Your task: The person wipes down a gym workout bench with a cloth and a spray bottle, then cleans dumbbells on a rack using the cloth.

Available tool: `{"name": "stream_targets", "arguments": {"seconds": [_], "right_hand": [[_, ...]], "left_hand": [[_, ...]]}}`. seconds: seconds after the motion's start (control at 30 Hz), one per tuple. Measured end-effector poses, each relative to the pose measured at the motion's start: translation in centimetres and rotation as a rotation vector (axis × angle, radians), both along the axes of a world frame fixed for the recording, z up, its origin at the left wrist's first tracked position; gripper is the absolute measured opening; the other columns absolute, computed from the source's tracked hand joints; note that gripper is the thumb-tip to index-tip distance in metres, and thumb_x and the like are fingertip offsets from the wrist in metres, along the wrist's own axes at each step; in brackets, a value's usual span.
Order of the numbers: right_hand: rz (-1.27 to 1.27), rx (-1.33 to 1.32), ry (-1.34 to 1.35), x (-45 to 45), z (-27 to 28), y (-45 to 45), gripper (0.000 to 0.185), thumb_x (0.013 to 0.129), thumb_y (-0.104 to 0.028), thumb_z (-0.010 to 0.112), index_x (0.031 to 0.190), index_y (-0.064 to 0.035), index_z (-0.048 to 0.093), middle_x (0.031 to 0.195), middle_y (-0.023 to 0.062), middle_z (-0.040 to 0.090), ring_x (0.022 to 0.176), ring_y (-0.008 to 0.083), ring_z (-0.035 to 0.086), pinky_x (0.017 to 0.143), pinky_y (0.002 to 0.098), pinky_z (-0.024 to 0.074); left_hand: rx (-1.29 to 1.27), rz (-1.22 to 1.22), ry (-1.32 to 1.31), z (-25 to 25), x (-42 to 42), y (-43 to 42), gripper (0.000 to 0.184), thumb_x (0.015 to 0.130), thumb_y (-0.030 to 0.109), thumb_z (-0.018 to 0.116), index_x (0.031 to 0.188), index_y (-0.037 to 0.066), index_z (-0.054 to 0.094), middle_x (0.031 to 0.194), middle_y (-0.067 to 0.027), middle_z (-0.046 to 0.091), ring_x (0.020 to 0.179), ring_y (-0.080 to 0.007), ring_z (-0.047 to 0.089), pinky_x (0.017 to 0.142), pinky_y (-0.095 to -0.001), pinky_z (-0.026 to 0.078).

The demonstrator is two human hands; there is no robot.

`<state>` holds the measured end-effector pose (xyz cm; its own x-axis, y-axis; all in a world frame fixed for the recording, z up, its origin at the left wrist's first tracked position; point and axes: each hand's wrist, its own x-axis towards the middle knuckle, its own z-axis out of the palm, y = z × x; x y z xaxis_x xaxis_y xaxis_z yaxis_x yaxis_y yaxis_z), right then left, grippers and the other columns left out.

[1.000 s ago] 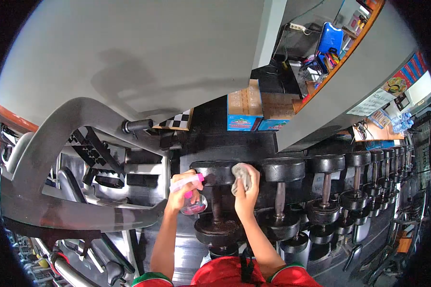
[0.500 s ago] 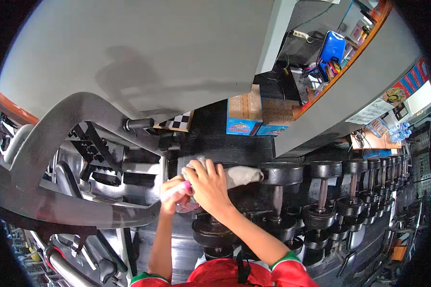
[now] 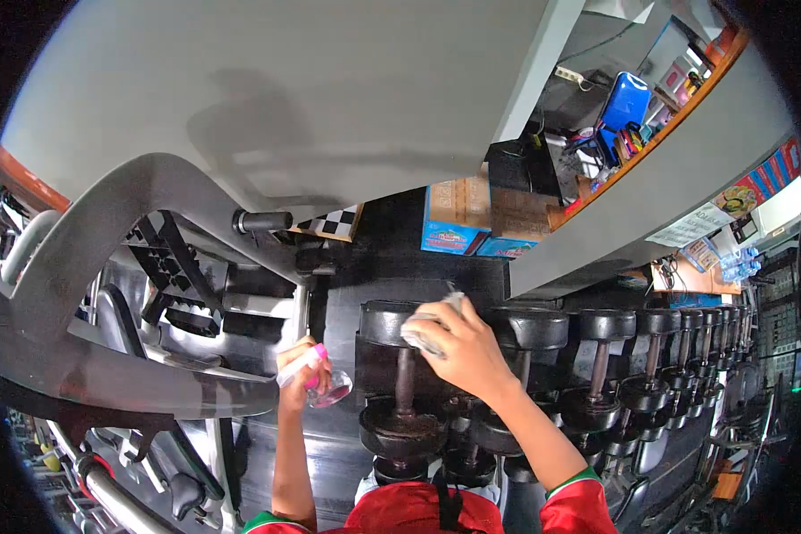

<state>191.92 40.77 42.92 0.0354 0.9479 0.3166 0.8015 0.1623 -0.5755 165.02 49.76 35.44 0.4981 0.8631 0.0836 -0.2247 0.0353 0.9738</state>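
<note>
In my left hand (image 3: pixel 295 365) is a clear spray bottle (image 3: pixel 336 390) with a pink and white top; my fingers wrap round its neck. It is held to the left of the dumbbell row. My right hand (image 3: pixel 465 349) grips a bunched light grey cloth (image 3: pixel 425 331), partly hidden by the fingers. The cloth is at the upper head of the nearest black dumbbell (image 3: pixel 404 378), which stands at the left end of the row. I cannot tell whether the cloth touches it.
More black dumbbells (image 3: pixel 600 356) run in a row to the right. A grey gym machine frame (image 3: pixel 142 383) curves along the left. Ahead are cardboard boxes (image 3: pixel 454 218), a grey wall (image 3: pixel 267 98) and a counter (image 3: pixel 632 187). A blue chair (image 3: pixel 627 98) is behind the counter.
My hands have moved apart. The right one went right with the cloth, now bunched up instead of hanging out, and the left one went slightly left with the bottle, uncovering the nearest dumbbell.
</note>
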Motion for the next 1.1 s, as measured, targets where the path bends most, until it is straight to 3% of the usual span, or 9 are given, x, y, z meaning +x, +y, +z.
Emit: {"name": "stream_targets", "arguments": {"seconds": [0.1, 0.2, 0.3, 0.37, 0.5, 0.63, 0.77, 0.87, 1.1], "right_hand": [[0.190, -0.056, -0.316, -2.0, 0.9, 3.4, 0.020, 0.075, -0.023, 0.068, 0.094, -0.0157, 0.064, 0.103, 0.0022, 0.056, 0.103, 0.0263, 0.050, 0.079, 0.0423, 0.0464], [0.322, -0.091, -0.517, -5.1, -0.3, 7.2, 0.015, 0.076, -0.021, 0.067, 0.089, -0.0134, 0.067, 0.099, 0.0025, 0.057, 0.101, 0.0256, 0.051, 0.076, 0.0437, 0.0440], [0.390, -0.285, -0.680, -9.4, -3.4, 11.3, 0.019, 0.077, -0.023, 0.066, 0.093, -0.0130, 0.071, 0.098, 0.0008, 0.062, 0.103, 0.0234, 0.052, 0.076, 0.0448, 0.0420], [0.425, -0.673, -1.025, -11.9, -5.1, 13.4, 0.024, 0.081, -0.023, 0.064, 0.103, -0.0143, 0.071, 0.102, 0.0000, 0.067, 0.105, 0.0220, 0.055, 0.079, 0.0466, 0.0428], [0.381, -0.858, -0.875, -11.4, -4.4, 15.4, 0.030, 0.081, -0.026, 0.066, 0.109, -0.0154, 0.070, 0.113, 0.0027, 0.067, 0.107, 0.0251, 0.061, 0.085, 0.0482, 0.0446], [0.401, -0.571, -0.553, -7.1, -1.8, 13.9, 0.019, 0.063, -0.015, 0.069, 0.080, -0.0062, 0.072, 0.090, 0.0107, 0.069, 0.095, 0.0302, 0.064, 0.072, 0.0430, 0.0538], [0.475, -0.544, -0.420, -4.6, 0.4, 13.3, 0.018, 0.061, -0.013, 0.068, 0.076, -0.0037, 0.071, 0.084, 0.0148, 0.069, 0.084, 0.0325, 0.066, 0.075, 0.0418, 0.0547], [0.511, -0.502, -0.496, -6.2, -1.4, 13.9, 0.018, 0.061, -0.013, 0.069, 0.078, -0.0054, 0.072, 0.087, 0.0133, 0.070, 0.086, 0.0318, 0.067, 0.075, 0.0423, 0.0550], [0.571, -1.060, -1.026, -12.5, -7.7, 17.5, 0.039, 0.071, -0.030, 0.075, 0.107, -0.0150, 0.071, 0.110, 0.0034, 0.068, 0.102, 0.0225, 0.065, 0.080, 0.0439, 0.0520]], "left_hand": [[0.018, 0.018, 0.007, 0.5, 0.4, -0.3, 0.038, 0.086, 0.032, 0.061, 0.071, -0.004, 0.057, 0.069, -0.0070, 0.051, 0.040, -0.0126, 0.051, 0.041, -0.0248, 0.044], [0.029, 0.061, 0.009, 1.0, 0.4, -0.6, 0.037, 0.087, 0.031, 0.060, 0.072, -0.003, 0.058, 0.068, -0.0063, 0.051, 0.040, -0.0122, 0.051, 0.042, -0.0244, 0.043], [0.056, 0.098, 0.004, 1.6, 0.0, -0.9, 0.037, 0.089, 0.029, 0.057, 0.072, -0.003, 0.059, 0.067, -0.0071, 0.052, 0.041, -0.0124, 0.052, 0.042, -0.0246, 0.042], [0.049, 0.112, 0.012, 2.1, -0.4, -1.2, 0.038, 0.089, 0.030, 0.057, 0.072, -0.003, 0.059, 0.067, -0.0073, 0.052, 0.040, -0.0126, 0.052, 0.042, -0.0247, 0.042], [0.036, 0.141, 0.017, 1.1, -1.8, -1.5, 0.038, 0.089, 0.030, 0.057, 0.071, -0.004, 0.059, 0.065, -0.0075, 0.052, 0.040, -0.0132, 0.051, 0.041, -0.0249, 0.042], [0.045, 0.133, 0.049, 0.2, -2.2, -1.1, 0.037, 0.088, 0.029, 0.058, 0.071, -0.004, 0.059, 0.063, -0.0068, 0.051, 0.039, -0.0130, 0.050, 0.041, -0.0253, 0.042], [0.035, 0.125, 0.068, -0.3, -2.0, -1.0, 0.037, 0.088, 0.029, 0.059, 0.070, -0.003, 0.059, 0.064, -0.0065, 0.050, 0.040, -0.0128, 0.051, 0.041, -0.0255, 0.042], [0.048, 0.128, 0.074, -0.5, -1.4, -1.0, 0.036, 0.088, 0.029, 0.059, 0.070, -0.003, 0.059, 0.065, -0.0062, 0.050, 0.041, -0.0125, 0.051, 0.041, -0.0254, 0.041], [0.029, 0.151, 0.073, -0.2, -1.4, -1.1, 0.038, 0.088, 0.031, 0.059, 0.070, -0.003, 0.058, 0.065, -0.0059, 0.049, 0.041, -0.0125, 0.051, 0.041, -0.0252, 0.039]]}}
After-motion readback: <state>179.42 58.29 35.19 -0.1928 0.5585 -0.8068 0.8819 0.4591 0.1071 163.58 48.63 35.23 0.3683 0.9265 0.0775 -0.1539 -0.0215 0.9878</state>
